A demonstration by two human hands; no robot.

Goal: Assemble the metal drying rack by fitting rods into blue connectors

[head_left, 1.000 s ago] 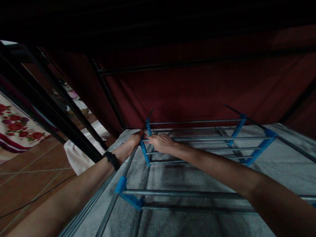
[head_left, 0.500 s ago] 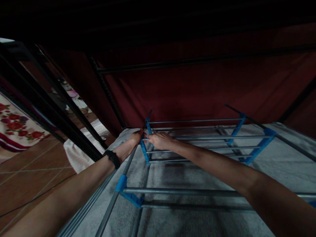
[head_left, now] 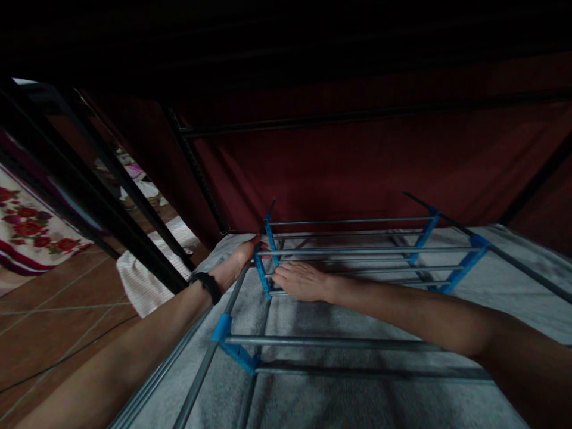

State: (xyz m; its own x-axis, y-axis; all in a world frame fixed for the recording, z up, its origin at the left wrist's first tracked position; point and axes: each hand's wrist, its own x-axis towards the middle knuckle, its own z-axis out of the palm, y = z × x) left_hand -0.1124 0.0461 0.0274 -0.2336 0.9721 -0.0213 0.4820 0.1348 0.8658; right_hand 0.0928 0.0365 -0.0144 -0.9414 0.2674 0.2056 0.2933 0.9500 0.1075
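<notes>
A rack (head_left: 357, 342) of grey metal tubes with blue plastic brackets lies on a grey blanket (head_left: 348, 411). My left hand (head_left: 243, 253) is closed around the left side pole, beside a blue bracket (head_left: 261, 274) of the middle tier; a dark band circles that wrist. My right hand (head_left: 301, 280) rests over the lower crossbars of the same tier, its fingers bent in at their left ends, close to the bracket. The fingertips of the right hand are partly hidden. Farther right, another blue bracket (head_left: 465, 263) joins the crossbars to the right pole.
Several loose metal tubes (head_left: 154, 372) lie along the blanket's left edge. A dark metal frame (head_left: 147, 238) stands at left, with a striped white cloth (head_left: 138, 280) on the tiled floor (head_left: 58, 322). Dark red fabric (head_left: 348, 173) hangs behind the rack.
My right hand has moved down from the upper crossbar's left end to the lower crossbars. My left hand keeps its hold on the pole beside the bracket.
</notes>
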